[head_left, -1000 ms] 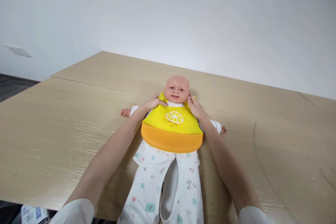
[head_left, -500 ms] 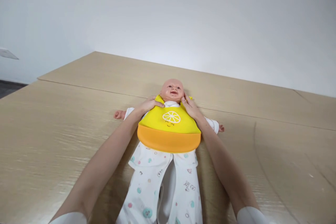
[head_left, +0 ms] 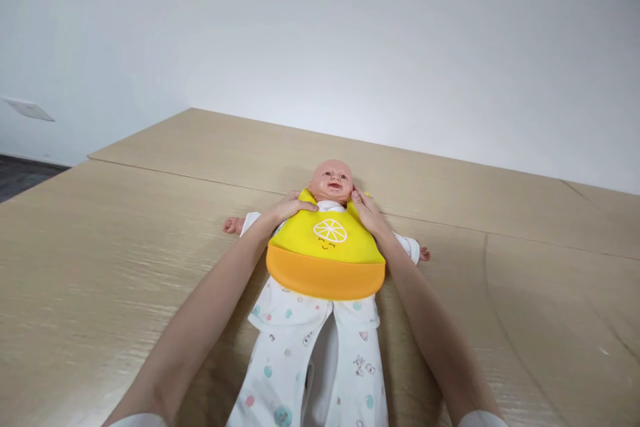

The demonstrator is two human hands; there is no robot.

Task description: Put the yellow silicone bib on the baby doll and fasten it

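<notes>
A baby doll (head_left: 331, 181) in white patterned pyjamas lies on its back on the wooden table (head_left: 100, 267), head away from me. A yellow and orange bib (head_left: 325, 253) with a lemon face covers its chest. My left hand (head_left: 289, 206) grips the bib's upper left strap beside the doll's neck. My right hand (head_left: 367, 211) grips the upper right strap at the doll's cheek. Both hands have fingers curled round the straps.
The table is made of several light wood tops joined together, with seams running across behind the doll and to the right. A white wall (head_left: 400, 47) rises behind it. Dark floor (head_left: 20, 173) shows at the far left.
My hands stay on the bib's straps at the doll's neck. The view has shifted slightly, so the doll sits a little lower in the picture.
</notes>
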